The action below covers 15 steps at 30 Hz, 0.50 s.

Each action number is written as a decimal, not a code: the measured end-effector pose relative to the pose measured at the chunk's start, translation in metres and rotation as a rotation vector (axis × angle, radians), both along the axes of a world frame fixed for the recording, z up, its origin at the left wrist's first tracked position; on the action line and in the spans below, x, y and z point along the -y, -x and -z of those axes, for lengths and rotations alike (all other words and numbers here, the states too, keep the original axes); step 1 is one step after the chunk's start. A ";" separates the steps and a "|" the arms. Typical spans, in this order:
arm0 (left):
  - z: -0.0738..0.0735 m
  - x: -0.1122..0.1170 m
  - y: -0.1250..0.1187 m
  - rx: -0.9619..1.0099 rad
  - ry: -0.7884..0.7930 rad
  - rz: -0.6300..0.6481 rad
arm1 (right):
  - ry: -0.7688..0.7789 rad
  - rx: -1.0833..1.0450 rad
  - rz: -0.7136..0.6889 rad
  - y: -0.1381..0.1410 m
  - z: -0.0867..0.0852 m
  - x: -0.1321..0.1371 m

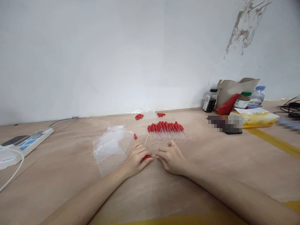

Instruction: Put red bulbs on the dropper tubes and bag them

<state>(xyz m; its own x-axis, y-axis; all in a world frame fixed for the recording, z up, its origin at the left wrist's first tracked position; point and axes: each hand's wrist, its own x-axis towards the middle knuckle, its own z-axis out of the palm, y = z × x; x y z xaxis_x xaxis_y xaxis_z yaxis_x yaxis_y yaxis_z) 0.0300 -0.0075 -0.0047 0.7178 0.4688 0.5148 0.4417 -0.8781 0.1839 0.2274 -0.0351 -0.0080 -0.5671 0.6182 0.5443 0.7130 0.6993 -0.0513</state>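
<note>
My left hand (137, 159) is closed around a red rubber dropper bulb (147, 157). A short piece of clear glass dropper tube (153, 156) bridges the gap between my two hands, one end at the bulb. My right hand (171, 158) pinches the tube's other end, and its fingers hide the rest. Just beyond the hands lies a row of droppers (166, 126), red bulbs toward the wall and glass tips toward me. One loose bulb (135, 136) and a single bare tube (147, 140) lie left of that row.
Clear plastic bags (109, 156) overlap left of my hands. Small groups of red bulbs (139, 116) lie on plastic by the wall. A power strip (37, 142) and phone (15, 140) are far left. Bottles (256, 97), a grey bag (234, 90) and a yellow packet (260, 118) stand right.
</note>
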 end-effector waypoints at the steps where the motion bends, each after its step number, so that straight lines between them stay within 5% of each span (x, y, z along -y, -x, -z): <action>1: -0.002 -0.001 0.000 -0.006 -0.014 -0.014 | -0.004 0.005 0.010 0.000 -0.002 0.001; 6: -0.012 -0.007 0.011 -0.012 -0.043 -0.143 | 0.002 0.045 0.098 -0.008 -0.011 0.002; 11: -0.011 -0.027 0.034 0.142 0.007 -0.544 | 0.200 -0.245 0.429 -0.033 -0.027 -0.021; 15: -0.003 -0.039 0.044 0.199 0.104 -0.742 | 0.260 -0.337 0.548 -0.024 -0.039 -0.044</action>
